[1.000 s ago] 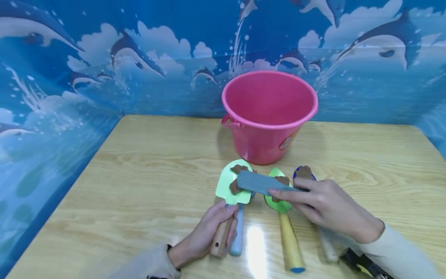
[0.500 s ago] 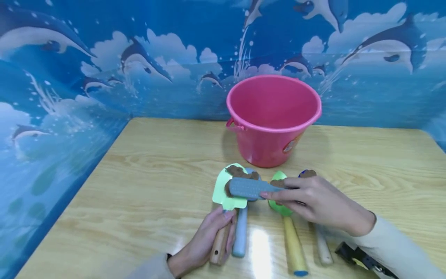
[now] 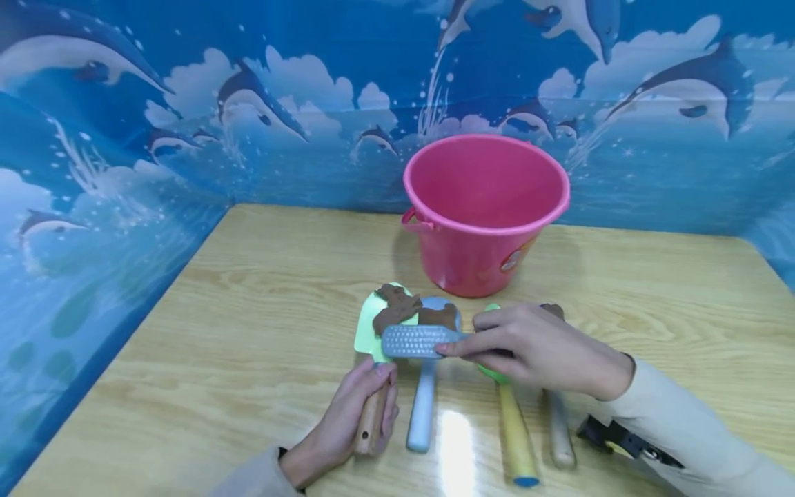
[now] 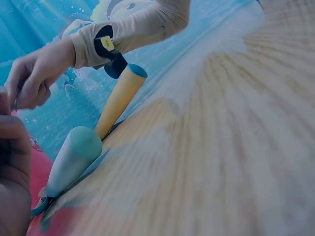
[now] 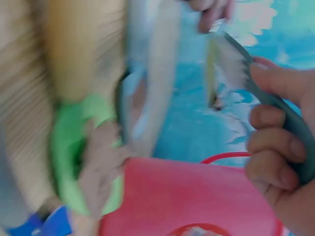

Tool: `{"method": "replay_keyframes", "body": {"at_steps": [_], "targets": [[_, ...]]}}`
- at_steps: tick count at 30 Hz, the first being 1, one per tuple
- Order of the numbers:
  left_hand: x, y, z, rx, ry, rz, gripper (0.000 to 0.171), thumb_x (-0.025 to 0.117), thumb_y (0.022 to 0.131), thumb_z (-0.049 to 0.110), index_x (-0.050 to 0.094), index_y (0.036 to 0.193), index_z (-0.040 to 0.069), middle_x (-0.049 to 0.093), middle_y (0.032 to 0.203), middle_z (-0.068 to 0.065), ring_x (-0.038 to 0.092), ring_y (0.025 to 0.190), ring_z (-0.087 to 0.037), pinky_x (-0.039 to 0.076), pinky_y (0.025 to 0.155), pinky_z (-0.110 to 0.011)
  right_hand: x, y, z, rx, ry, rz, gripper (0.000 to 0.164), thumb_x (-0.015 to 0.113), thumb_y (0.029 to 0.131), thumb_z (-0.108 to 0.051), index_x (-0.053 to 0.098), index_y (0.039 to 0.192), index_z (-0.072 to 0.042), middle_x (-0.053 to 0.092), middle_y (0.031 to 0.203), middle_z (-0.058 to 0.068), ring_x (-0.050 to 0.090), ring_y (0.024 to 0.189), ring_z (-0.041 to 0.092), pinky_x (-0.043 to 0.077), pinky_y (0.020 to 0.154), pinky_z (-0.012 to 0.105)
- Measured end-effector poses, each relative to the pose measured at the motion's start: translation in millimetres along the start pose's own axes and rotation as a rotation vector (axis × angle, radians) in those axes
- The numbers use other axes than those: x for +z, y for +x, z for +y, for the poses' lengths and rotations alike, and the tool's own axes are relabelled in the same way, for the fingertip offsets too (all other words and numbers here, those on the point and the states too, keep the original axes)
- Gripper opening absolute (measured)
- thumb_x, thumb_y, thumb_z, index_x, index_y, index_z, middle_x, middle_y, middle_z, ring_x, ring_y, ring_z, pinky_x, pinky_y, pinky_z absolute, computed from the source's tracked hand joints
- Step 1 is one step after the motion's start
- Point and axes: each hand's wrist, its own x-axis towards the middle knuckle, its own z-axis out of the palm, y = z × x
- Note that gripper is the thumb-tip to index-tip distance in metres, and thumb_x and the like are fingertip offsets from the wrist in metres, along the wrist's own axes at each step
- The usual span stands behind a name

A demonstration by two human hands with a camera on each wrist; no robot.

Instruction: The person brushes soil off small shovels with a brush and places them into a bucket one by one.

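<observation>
Shift: against half a second ago, the mint shovel (image 3: 366,328) and the left hand (image 3: 348,408) sit further left in the head view, so the blue shovel (image 3: 422,407) shows more of its blade and the brown lump (image 3: 437,317) on it.
Brush: the grey-blue brush (image 3: 415,342) has moved left too, now overlapping the mint blade's lower right corner — whether they touch, I cannot tell. Its pale bristle tufts face the camera; a second ago a plain face showed.
Left hand: fingers curled round the mint shovel's wooden handle.
Right hand (image 3: 537,352): pinches the brush's handle between thumb and fingers, right of centre.
Mint shovel: just below and left of the frame's centre; broad pale-green blade, dark hole near the handle's end, a ragged brown clump (image 3: 395,310) over the blade's upper right.
Worktop (image 3: 267,310): right of the blue shovel lie a green shovel with a yellow handle (image 3: 517,438) and a white-handled tool (image 3: 560,431) — both partly behind the right hand.
Bucket: the pink bucket (image 3: 468,259) stands upright, upper right of centre.
</observation>
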Motion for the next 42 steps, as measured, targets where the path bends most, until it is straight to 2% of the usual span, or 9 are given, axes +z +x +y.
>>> {"method": "replay_keyframes", "body": {"at_steps": [7,15,17,20,24,28,32,39,42], "targets": [[-1.8,-2.9,0.2,0.028,0.028,0.002,0.020,0.033,0.105,0.025,0.045,0.102,0.009,0.054,0.069,0.009,0.052,0.056,-0.003,0.046,0.051,-0.016,8.9,8.0,-1.6,0.077,-0.218,0.022,0.050,0.073,0.081,-0.006,0.065,0.126,-0.027,0.042,0.072,-0.008,0.030,0.055,0.001,0.025,0.044,0.010],[-0.7,-3.2,0.7,0.049,0.027,0.025,0.019,0.034,0.105,0.023,0.047,0.103,0.010,0.055,0.069,0.009,0.053,0.058,-0.002,0.047,0.051,-0.015,8.0,15.2,2.9,0.037,0.238,-0.034,0.035,0.067,0.088,-0.004,0.067,0.122,-0.012,0.065,0.083,-0.010,0.048,0.065,-0.003,0.045,0.057,0.011],[-1.2,-4.0,0.8,0.051,0.027,0.035,0.018,0.034,0.105,0.023,0.046,0.103,0.009,0.055,0.069,0.009,0.053,0.058,-0.002,0.047,0.051,-0.015,8.1,14.0,4.2,0.060,0.200,-0.059,0.035,0.066,0.089,-0.006,0.067,0.122,-0.013,0.065,0.082,-0.011,0.047,0.064,-0.003,0.045,0.056,0.011],[-1.8,-4.9,0.2,0.057,0.029,0.048,0.018,0.034,0.105,0.023,0.045,0.102,0.009,0.054,0.069,0.009,0.053,0.058,-0.002,0.048,0.050,-0.015,12.0,11.4,4.0,0.119,0.006,-0.043,0.037,0.068,0.088,-0.011,0.066,0.124,-0.019,0.061,0.078,-0.010,0.043,0.060,-0.003,0.041,0.052,0.011],[-1.0,-4.9,-0.7,0.069,0.029,0.057,0.017,0.034,0.105,0.022,0.046,0.101,0.010,0.054,0.069,0.009,0.052,0.057,-0.001,0.048,0.049,-0.015,18.9,9.9,1.2,0.153,-0.180,0.049,0.046,0.070,0.085,-0.010,0.062,0.129,-0.020,0.059,0.081,-0.004,0.041,0.055,0.000,0.037,0.047,0.012],[0.1,-3.9,-1.3,0.074,0.017,0.065,0.018,0.034,0.105,0.023,0.047,0.099,0.011,0.055,0.068,0.009,0.053,0.056,-0.002,0.048,0.047,-0.016,16.9,11.2,2.6,0.116,-0.110,0.107,0.043,0.069,0.087,-0.009,0.062,0.129,-0.015,0.066,0.092,0.001,0.048,0.062,0.002,0.045,0.055,0.013],[0.8,-3.2,-1.8,0.091,0.016,0.063,0.020,0.033,0.105,0.024,0.047,0.098,0.011,0.055,0.066,0.009,0.053,0.053,-0.003,0.048,0.046,-0.016,15.5,9.8,4.9,0.050,0.027,0.030,0.039,0.070,0.087,-0.009,0.066,0.124,-0.017,0.061,0.078,-0.008,0.043,0.062,-0.002,0.041,0.055,0.009],[0.3,-3.7,-1.8,0.084,0.010,0.070,0.018,0.034,0.105,0.023,0.047,0.099,0.011,0.056,0.068,0.009,0.053,0.055,-0.001,0.049,0.046,-0.016,20.0,11.1,0.5,0.090,-0.206,0.042,0.048,0.072,0.083,-0.007,0.063,0.128,-0.021,0.051,0.075,-0.005,0.035,0.055,0.000,0.030,0.046,0.010],[0.6,-4.0,-1.7,0.077,0.010,0.077,0.018,0.034,0.105,0.024,0.046,0.099,0.010,0.055,0.068,0.009,0.054,0.055,-0.001,0.049,0.045,-0.017,18.6,16.1,-0.3,0.078,-0.204,0.067,0.048,0.071,0.083,-0.005,0.063,0.128,-0.019,0.052,0.075,-0.004,0.037,0.055,0.003,0.032,0.046,0.011]]}}
